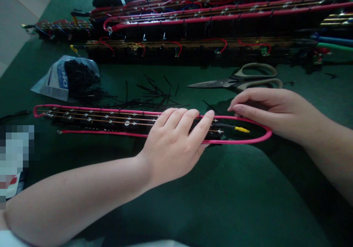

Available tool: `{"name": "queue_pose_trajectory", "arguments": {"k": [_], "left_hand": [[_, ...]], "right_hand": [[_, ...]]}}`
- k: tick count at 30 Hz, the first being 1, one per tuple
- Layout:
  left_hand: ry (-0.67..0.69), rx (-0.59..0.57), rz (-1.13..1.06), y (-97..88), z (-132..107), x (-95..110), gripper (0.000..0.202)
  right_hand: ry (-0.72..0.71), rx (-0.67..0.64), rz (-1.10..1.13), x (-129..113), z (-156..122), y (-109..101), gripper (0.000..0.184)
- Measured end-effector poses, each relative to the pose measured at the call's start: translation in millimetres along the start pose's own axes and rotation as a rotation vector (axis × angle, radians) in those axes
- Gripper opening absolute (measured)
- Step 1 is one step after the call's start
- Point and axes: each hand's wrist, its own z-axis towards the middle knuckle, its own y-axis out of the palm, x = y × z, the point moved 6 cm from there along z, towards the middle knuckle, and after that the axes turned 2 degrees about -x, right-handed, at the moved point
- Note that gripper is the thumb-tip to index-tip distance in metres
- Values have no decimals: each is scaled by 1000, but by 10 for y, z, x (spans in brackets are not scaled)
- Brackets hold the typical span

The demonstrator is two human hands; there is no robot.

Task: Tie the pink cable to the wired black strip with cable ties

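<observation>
My left hand (176,144) lies across a long black strip with copper rods (91,119), its fingers over the far side and the thumb at the near side. A thick red wire (239,141) runs along both sides of this strip and bends in a loop past its right end. Inside the loop lies a yellow-tipped lead (242,129). My right hand (273,110) is at the loop's far side, thumb and forefinger closed together above the wire. What that pinch holds, if anything, I cannot make out. Close by its fingertips is a thin black cable tie (210,106).
Scissors (234,83) lie beyond my right hand. Loose black cable ties (154,88) are scattered beside a clear plastic bag (55,79) full of them. More wired strips (176,48) line the back of the green table (220,203). A blurred-out item (13,155) stands at the left edge.
</observation>
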Motion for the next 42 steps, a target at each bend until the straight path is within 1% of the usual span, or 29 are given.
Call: {"name": "queue_pose_trajectory", "arguments": {"k": [5,11,16,20,24,27,33,37,42], "left_hand": [[1,4,13,-5,-1,11,44],[9,1,12,-8,0,7,45],[13,-1,15,-6,7,5,45],[12,-10,21,-10,3,10,45],[9,-11,19,-10,-4,10,45],[10,-6,20,-6,-2,9,45],[11,8,20,-8,3,7,44],[14,11,18,-9,3,6,44],[15,18,19,-14,0,9,44]], "right_hand": [[8,1,-22,-9,-4,3,38],[-19,8,-34,2,-1,5,34],[1,6,-58,-61,12,10,39],[-8,3,-53,-112,17,5,38],[-18,0,-58,-124,13,-4,38],[3,-8,-69,-109,16,-3,40],[-6,42,-86,-103,18,-2,44],[9,48,-89,-107,14,2,41],[11,55,-96,-103,22,-8,33]]}}
